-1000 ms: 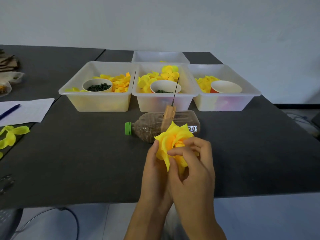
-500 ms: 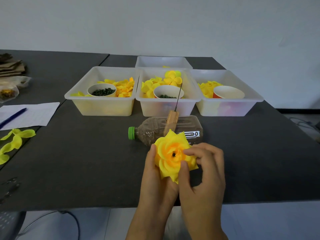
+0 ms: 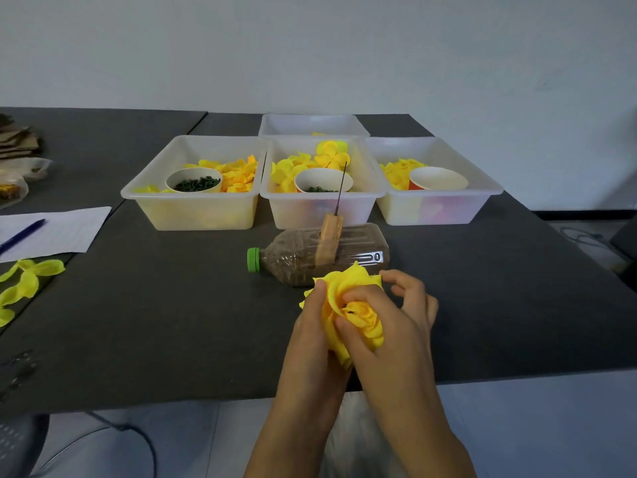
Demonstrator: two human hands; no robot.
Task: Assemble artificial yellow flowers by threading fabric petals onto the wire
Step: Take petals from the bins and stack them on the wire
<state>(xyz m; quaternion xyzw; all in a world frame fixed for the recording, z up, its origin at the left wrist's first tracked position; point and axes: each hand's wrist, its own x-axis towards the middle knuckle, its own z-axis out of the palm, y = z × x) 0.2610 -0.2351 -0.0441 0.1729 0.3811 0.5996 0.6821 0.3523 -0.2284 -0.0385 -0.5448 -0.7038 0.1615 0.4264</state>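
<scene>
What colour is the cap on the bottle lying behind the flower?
Green. The cap sits at the left end of the bottle, shown clearly in the head view.

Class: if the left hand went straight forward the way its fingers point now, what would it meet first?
Probably the brown bottle lying just beyond the flower that the left hand holds, though depth is hard to judge.

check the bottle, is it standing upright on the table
No, the bottle lies on its side on the table, green cap pointing left.
</scene>
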